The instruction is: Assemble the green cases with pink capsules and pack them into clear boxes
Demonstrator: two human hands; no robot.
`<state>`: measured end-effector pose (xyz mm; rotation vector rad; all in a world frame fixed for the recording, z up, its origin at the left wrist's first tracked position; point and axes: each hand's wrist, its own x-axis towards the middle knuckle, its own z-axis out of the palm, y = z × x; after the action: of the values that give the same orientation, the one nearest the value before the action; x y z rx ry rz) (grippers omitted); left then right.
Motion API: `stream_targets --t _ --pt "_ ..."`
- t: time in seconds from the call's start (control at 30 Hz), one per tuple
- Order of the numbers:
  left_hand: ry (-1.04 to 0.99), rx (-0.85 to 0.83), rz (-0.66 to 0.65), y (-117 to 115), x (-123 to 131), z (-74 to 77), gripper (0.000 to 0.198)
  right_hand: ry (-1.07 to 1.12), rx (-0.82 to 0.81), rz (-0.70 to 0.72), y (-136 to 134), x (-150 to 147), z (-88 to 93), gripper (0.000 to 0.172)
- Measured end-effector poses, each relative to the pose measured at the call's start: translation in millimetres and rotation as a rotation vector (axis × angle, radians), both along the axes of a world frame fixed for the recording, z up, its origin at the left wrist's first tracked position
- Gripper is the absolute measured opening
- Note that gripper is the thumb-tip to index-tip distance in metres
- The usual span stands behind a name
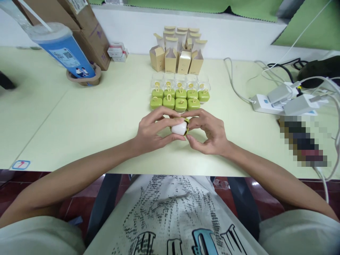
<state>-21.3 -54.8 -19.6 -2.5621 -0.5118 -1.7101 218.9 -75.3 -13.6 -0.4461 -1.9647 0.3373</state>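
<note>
My left hand (156, 129) pinches a small white rounded case (178, 129) between thumb and fingers, above the table near its front edge. Around the right end of the white case sits a green cover (186, 124), dark inside, and my right hand (208, 131) grips its rim with thumb and fingertips. Just beyond my hands stand two rows of glossy green rounded cases (181, 105) with pale yellow loops on top. Behind these is a row of clear plastic cups or covers (179, 80) with yellow marks inside. My fingers hide part of the held pieces.
Open tan cardboard boxes (183, 63) stand against the wall. On the left are a blue drink cup (71, 56) in a holder, a large carton (92, 39) and small white boxes (117, 52). A power strip (268, 104) with chargers and cables lies right, near a blurred-out object (302, 141).
</note>
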Motion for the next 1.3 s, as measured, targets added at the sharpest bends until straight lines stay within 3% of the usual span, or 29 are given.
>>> stream_targets --t 0.17,0.47,0.7,0.83,0.9,1.07,1.23,1.3 --pt "0.03 -0.021 0.071 1 -3 -3.9 0.049 -0.018 -0.071 0.017 -1 0 -1.1 0.036" --pt "0.01 -0.003 0.01 2 -2 -2.8 0.046 0.029 -0.137 0.052 -1 -1 -2.9 0.039" --pt "0.047 -0.059 0.098 2 -3 -6.1 0.051 0.04 -0.16 0.075 -2 1 -5.2 0.043" --pt "0.039 -0.01 0.048 4 -3 -5.5 0.052 0.04 -0.164 0.082 0 0 -5.9 0.055" --pt "0.051 -0.036 0.035 5 -4 -5.6 0.055 -0.005 -0.134 0.035 0 0 -4.8 0.058" --pt "0.115 -0.146 0.065 2 -4 -0.6 0.055 -0.072 -0.128 -0.206 5 6 0.4 0.045" --pt "0.153 -0.044 -0.046 -3 -3 6.6 0.006 0.143 -0.277 -0.355 18 18 2.5 0.05" --pt "0.133 -0.039 -0.049 -5 -3 8.3 0.011 0.16 -0.278 -0.316 19 19 2.9 0.051"
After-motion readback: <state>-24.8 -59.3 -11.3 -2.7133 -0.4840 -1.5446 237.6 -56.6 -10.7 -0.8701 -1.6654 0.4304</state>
